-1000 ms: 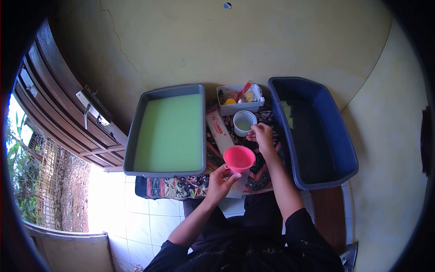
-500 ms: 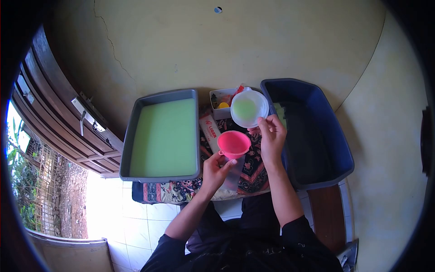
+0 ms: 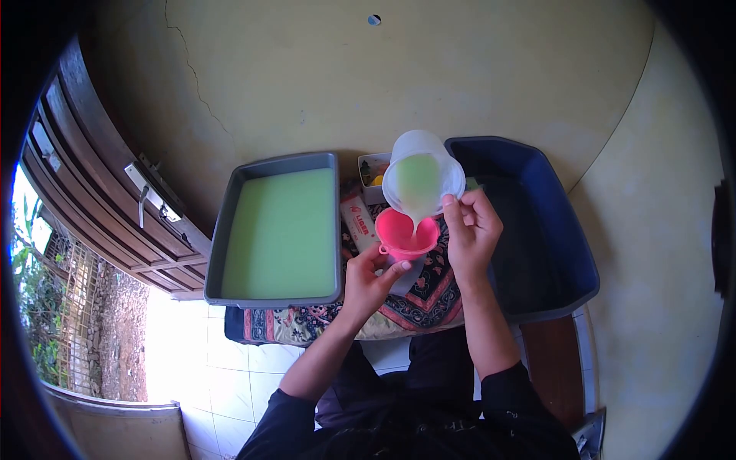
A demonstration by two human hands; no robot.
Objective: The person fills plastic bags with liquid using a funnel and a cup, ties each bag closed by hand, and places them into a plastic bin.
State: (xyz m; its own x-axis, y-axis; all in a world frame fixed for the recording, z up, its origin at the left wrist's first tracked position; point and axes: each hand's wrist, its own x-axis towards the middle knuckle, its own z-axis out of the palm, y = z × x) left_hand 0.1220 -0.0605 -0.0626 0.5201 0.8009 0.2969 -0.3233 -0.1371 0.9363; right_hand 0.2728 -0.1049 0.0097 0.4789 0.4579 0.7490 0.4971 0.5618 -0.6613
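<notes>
Tipping pale green liquid [image 3: 418,180] from the white cup [image 3: 416,143] into the pink funnel [image 3: 396,228]

Farthest left of the funnel stands the brown door [image 3: 103,184]. Between that and the funnel lies the grey tray [image 3: 272,302], holding a broad sheet of green liquid.

My left hand [image 3: 368,282] is closed on the funnel, thumb in front and fingers at its left side, close to the small loop. The funnel sits just beyond my thumb tip, its wide mouth up and tilted, its axis running down toward the cloth. I cannot see its spout; something pale and translucent shows beneath it.

Just left of the funnel and partly behind it lies the LIGER packet [image 3: 358,222], slanting away from me. Beyond the funnel is the white bin [image 3: 373,195], mostly hidden by the cup.

The cup hangs above the funnel's far side, base away from me and raised, mouth toward me and down, so its long axis slopes to the funnel. A thin stream runs off its near lip into the pink mouth. My right hand [image 3: 471,238], right of the funnel, pinches the cup at the right of its rim, thumb uppermost; the cup lies up and left of that pinch.

The patterned cloth [image 3: 422,310] spreads below the funnel, and the dark blue tub [image 3: 571,230] stands to its right.
</notes>
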